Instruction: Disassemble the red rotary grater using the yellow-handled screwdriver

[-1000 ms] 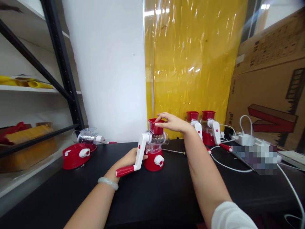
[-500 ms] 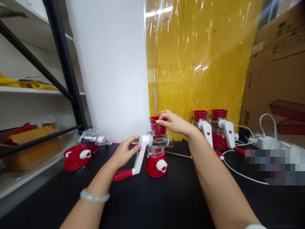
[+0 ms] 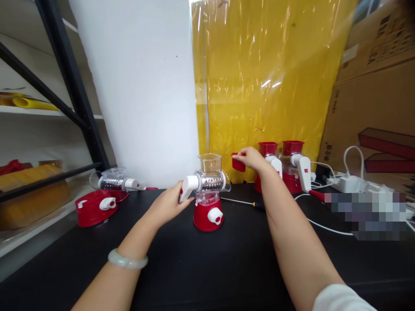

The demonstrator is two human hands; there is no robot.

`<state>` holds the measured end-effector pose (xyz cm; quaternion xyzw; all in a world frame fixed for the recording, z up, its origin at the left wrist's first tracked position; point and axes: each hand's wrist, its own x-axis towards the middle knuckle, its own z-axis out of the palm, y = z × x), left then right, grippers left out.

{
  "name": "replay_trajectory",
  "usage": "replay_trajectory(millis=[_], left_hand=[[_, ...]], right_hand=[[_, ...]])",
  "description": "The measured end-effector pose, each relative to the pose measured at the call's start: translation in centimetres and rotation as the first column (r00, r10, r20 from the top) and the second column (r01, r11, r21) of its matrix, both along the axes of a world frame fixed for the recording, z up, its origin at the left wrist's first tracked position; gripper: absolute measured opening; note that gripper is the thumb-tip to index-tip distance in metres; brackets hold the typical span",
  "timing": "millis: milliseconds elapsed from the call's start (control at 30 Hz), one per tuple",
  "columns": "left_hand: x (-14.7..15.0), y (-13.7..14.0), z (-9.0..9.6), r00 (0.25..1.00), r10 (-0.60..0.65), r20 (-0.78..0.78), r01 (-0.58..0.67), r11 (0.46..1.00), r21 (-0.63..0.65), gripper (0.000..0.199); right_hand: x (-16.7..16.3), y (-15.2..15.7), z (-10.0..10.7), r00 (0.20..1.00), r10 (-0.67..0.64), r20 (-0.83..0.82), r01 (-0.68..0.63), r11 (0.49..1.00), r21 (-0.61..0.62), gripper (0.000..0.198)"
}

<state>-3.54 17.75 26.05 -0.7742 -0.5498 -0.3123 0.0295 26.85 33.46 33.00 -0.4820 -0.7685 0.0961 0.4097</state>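
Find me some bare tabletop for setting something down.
The black table is bare between your forearms, before the middle grinder, and between your left arm and the leftmost red base. It's crowded right, around two grinders and a white adapter.

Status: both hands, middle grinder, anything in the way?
Left hand on white crank; right hand holding red piece, apart from clear hopper. Middle grinder upright on black table. Screwdriver lying beside it, likely not in the way.
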Motion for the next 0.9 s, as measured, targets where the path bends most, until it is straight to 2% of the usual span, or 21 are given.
replay_trajectory(millis=[100, 167, 333, 533, 900], left_hand=[[0.6, 0.2, -0.4, 0.994, 0.094, -0.061, -0.097, 0.995, -0.034, 0.038], [0.9, 0.2, -0.5, 0.984, 0.150, -0.097, -0.154, 0.987, -0.040, 0.036], [1.2, 0.2, -0.5, 0.965, 0.218, -0.142, -0.227, 0.973, -0.050, 0.034], [1.3, 0.3, -0.8, 0.952, 0.258, -0.166, -0.263, 0.965, -0.008, 0.037], [1.4, 0.2, -0.8, 0.955, 0.260, -0.144, -0.267, 0.963, -0.027, 0.034]], right_hand=[[-0.6, 1.3, -3.1, 0.998, 0.000, 0.066, 0.008, 0.992, -0.123, 0.032], [-1.3, 2.1, -4.9, 0.997, 0.011, 0.083, 0.005, 0.984, -0.180, 0.026], [-2.0, 3.9, -7.9, 0.993, 0.017, 0.119, 0.014, 0.966, -0.257, 0.017], [-1.9, 5.1, -10.0, 0.978, 0.004, 0.207, 0.056, 0.958, -0.281, 0.013], [-1.9, 6.0, -12.0, 0.936, -0.111, 0.334, 0.198, 0.951, -0.237, 0.032]])
